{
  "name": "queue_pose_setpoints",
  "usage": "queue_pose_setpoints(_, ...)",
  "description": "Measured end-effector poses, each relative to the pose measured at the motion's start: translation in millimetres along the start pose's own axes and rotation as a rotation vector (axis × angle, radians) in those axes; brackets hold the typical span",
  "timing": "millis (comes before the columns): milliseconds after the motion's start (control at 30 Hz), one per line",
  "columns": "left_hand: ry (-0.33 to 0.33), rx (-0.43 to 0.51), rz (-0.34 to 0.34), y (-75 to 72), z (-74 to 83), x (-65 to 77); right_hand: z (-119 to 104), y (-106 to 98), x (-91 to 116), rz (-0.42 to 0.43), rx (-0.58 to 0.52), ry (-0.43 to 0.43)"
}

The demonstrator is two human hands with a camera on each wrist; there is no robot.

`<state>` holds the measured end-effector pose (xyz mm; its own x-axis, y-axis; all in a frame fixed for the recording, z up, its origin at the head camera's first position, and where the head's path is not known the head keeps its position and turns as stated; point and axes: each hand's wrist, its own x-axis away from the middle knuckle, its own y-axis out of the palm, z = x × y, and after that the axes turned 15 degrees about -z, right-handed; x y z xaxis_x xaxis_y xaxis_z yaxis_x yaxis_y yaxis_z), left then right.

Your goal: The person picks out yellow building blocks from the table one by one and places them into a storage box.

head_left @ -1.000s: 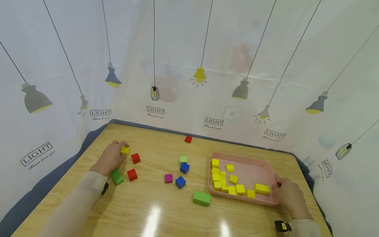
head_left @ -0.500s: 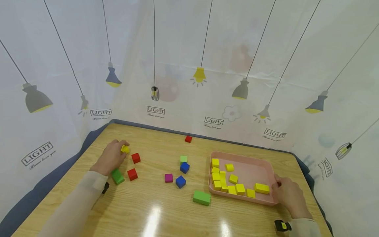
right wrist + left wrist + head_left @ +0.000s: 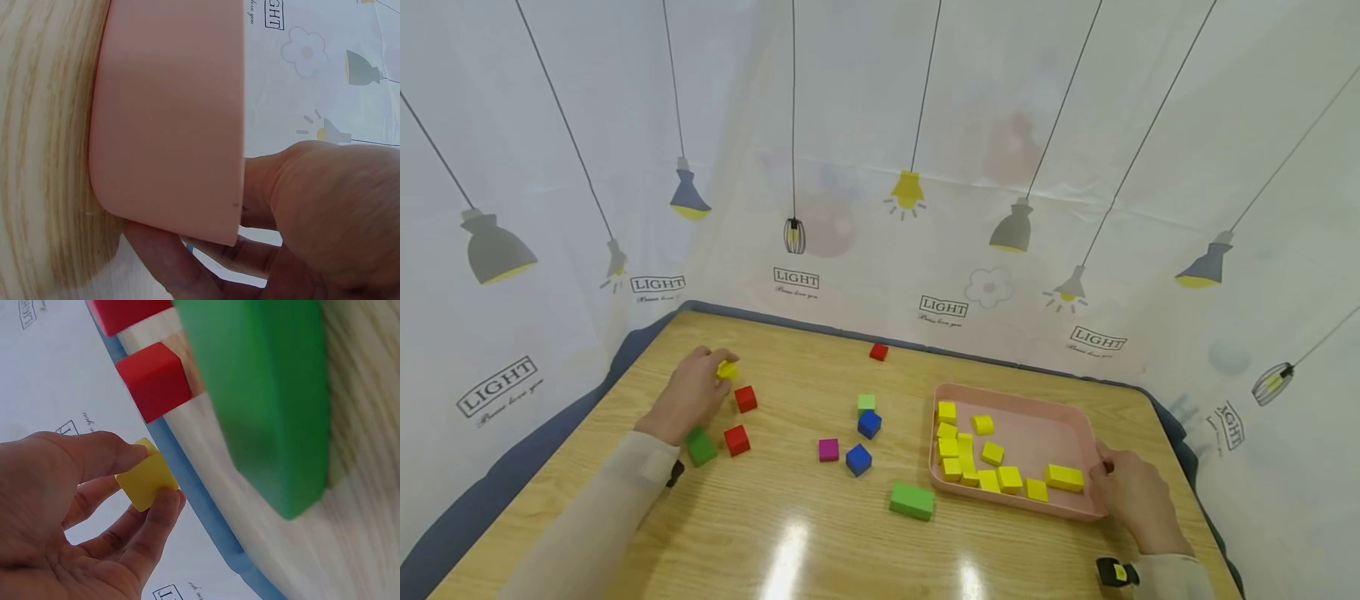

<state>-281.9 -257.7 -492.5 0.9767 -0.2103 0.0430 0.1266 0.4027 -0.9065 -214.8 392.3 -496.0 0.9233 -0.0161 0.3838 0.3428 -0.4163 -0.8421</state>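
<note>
Between thumb and fingertips my left hand (image 3: 688, 396) pinches a yellow block (image 3: 147, 480) at the left of the table. Close by are two red blocks (image 3: 746, 399) and a green block (image 3: 701, 447), which looms large in the left wrist view. My right hand (image 3: 1135, 492) grips the right end of a pink tray (image 3: 1037, 433), fingers at its outer wall and under its edge in the right wrist view. Several yellow blocks (image 3: 1064, 477) lie in the tray, mostly along its left and front sides.
Mid-table lie two blue blocks (image 3: 859, 459), a magenta block (image 3: 828, 450) and a small light green block (image 3: 867, 404). A long green block (image 3: 912, 501) lies by the tray's front left corner. Another red block (image 3: 878, 352) is near the back edge, below the printed curtain (image 3: 865, 275).
My left hand has moved slightly right and up with the yellow block in its fingers. My right hand and the tray stay in place.
</note>
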Motion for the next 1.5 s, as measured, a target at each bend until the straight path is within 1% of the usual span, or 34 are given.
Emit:
queue_pose_setpoints(100, 0.001, 0.001, 0.005, 0.9, 6.1, -1.0, 0.9, 0.6, -0.8, -0.003, 0.0, 0.003)
queue_pose_setpoints(267, 0.026, 0.0, 0.011, 3.8, 17.8, -2.9, 0.8, 1.1, -0.7, -0.001, -0.003, 0.003)
queue_pose_setpoints(400, 0.048, -0.002, 0.001, 6.7, 27.3, -4.2, 0.4, 1.1, -0.3, -0.001, -0.003, 0.004)
queue_pose_setpoints(500, 0.048, 0.012, -0.015, 8.4, 37.2, -5.2, 0.0, 1.2, 0.1, -0.001, 0.004, 0.002)
queue_pose_setpoints(567, 0.05, 0.016, -0.024, 9.6, 44.9, -6.4, -0.3, 1.2, 0.3, -0.001, 0.008, 0.001)
queue_pose_setpoints(633, 0.068, 0.011, -0.022, 11.7, 52.3, -8.5, -0.3, 1.2, 0.2, 0.0, 0.014, -0.001)
queue_pose_setpoints(767, 0.123, -0.02, 0.002, 17.9, 67.6, -13.3, -0.3, 0.2, -0.6, 0.0, 0.02, -0.002)
queue_pose_setpoints(967, 0.205, -0.03, 0.032, 29.6, 89.9, -21.5, -0.5, -1.3, -1.8, -0.01, 0.02, 0.009)
queue_pose_setpoints(1233, 0.251, -0.049, -0.011, 43.9, 122.2, -31.1, -0.7, -1.5, -2.0, -0.013, 0.014, 0.014)
queue_pose_setpoints(1500, 0.33, -0.055, -0.054, 60.7, 166.4, -37.4, -1.8, -1.1, -0.4, -0.011, 0.011, 0.015)
